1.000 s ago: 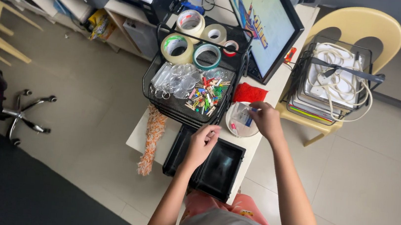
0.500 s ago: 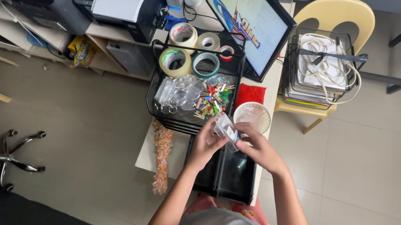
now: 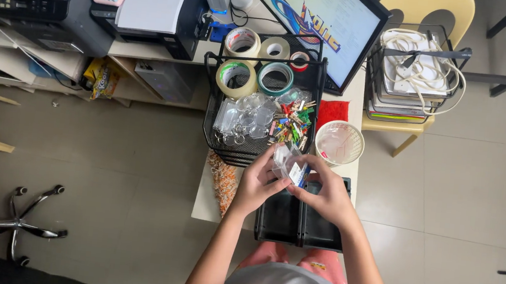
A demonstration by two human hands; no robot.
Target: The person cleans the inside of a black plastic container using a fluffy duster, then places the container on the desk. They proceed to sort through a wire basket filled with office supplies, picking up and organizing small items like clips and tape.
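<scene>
- Nearest me, my left hand (image 3: 259,185) and right hand (image 3: 325,198) meet over the black plastic tray (image 3: 299,223) at the tabletop's near edge, forearms angled inward so both can work on one item.
- Between them sits a small clear plastic packet with a blue-and-white card inside (image 3: 289,164). The left grip pinches its near side, thumb on top; the right grip closes on its lower corner, fingers curled under. It looks held up off the tray for handling.
- Just beyond, a round white mesh basket (image 3: 340,143) stands close to the right hand.
- Next to it, the black wire mesh tray (image 3: 260,114) holds clear keyring blanks and coloured clips, with rolls of tape (image 3: 236,77) behind.
- Farthest, a tilted monitor (image 3: 322,19).
</scene>
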